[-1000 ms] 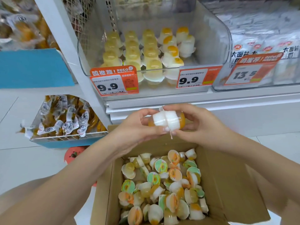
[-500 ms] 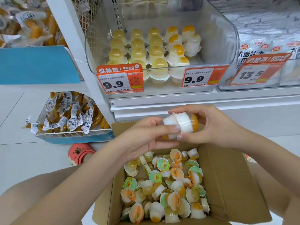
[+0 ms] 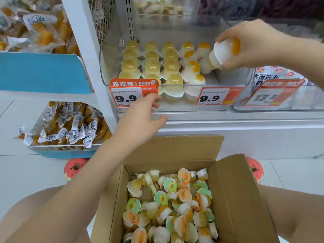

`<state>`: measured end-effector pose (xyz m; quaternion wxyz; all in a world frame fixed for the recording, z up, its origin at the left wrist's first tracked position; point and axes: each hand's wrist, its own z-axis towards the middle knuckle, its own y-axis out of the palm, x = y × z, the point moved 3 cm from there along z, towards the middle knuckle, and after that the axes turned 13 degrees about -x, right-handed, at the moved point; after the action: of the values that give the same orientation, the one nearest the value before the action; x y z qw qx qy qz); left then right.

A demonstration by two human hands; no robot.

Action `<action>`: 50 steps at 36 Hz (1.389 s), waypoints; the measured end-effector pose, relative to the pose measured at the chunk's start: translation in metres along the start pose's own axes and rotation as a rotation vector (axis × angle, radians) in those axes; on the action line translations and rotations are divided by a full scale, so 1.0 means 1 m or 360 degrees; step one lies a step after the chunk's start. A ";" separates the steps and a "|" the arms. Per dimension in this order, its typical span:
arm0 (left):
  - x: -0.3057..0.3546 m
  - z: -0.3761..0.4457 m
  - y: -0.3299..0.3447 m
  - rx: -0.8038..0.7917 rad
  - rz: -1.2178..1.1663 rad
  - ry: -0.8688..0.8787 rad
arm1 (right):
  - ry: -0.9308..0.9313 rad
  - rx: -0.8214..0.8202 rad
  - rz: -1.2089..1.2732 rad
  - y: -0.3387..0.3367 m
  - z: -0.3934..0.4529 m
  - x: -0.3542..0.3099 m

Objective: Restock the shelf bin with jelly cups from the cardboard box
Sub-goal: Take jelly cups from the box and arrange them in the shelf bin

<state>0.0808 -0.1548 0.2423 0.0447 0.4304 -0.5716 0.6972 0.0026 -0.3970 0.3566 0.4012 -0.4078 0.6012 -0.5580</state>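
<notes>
A stack of jelly cups (image 3: 223, 53), white with orange fruit showing at the upper end, is held tilted in the right hand (image 3: 252, 44), whose fingers and thumb are curled round it. The stack is up at the right end of the clear shelf bin (image 3: 233, 76), over the bin's interior and just beside the last row of cups standing there. Inside the bin, rows of cups (image 3: 163, 64) stand dome up: the left rows pale yellow, the right rows white with orange tops. The left hand (image 3: 140, 118) holds nothing; its fingers are loosely spread, the fingertips at the bin's front edge by the orange price tag (image 3: 129, 93) reading 9.9. A second 9.9 tag (image 3: 213, 97) hangs further right, and a 13.5 tag (image 3: 268, 95) fronts the neighbouring bin. Below, between the person's knees, the cardboard box (image 3: 233, 199) sits open, its flaps folded outward, with loose cups (image 3: 171, 204) heaped in it, some showing green or orange lids. To the left, a wire basket (image 3: 66, 146) holds wrapped yellow snacks (image 3: 70, 125), and a blue-fronted shelf (image 3: 40, 72) above carries more of them.
</notes>
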 end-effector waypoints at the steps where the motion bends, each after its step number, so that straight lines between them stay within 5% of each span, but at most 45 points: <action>1: -0.001 0.001 0.000 0.0003 0.0020 0.0000 | -0.0003 -0.0103 -0.0124 0.004 0.012 0.001; 9: -0.003 0.010 -0.007 -0.0007 0.0133 0.0053 | 0.0060 -0.0675 -0.0536 0.043 0.070 0.007; 30: -0.009 0.010 -0.001 -0.0092 0.0336 0.0106 | 0.0041 -0.0715 -0.0376 0.058 0.084 0.019; 36: -0.012 0.008 -0.001 -0.0085 0.0367 0.0123 | 0.0008 -0.0491 -0.0436 0.044 0.064 0.018; 42: -0.016 -0.002 0.009 -0.0127 0.0402 0.0104 | -0.0268 0.0443 -0.0048 0.030 -0.015 0.005; 45: -0.020 -0.008 0.030 -0.0161 0.0349 0.0080 | -0.0377 0.0582 0.0075 0.061 -0.065 -0.013; 50: -0.061 -0.024 0.101 -0.0548 0.0205 -0.0135 | -0.0507 -0.0193 0.0177 0.171 -0.110 -0.030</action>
<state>0.0500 -0.1425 0.1265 0.0489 0.4079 -0.7102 0.5716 -0.0976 -0.3230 0.1933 0.4964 -0.4806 0.5842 -0.4259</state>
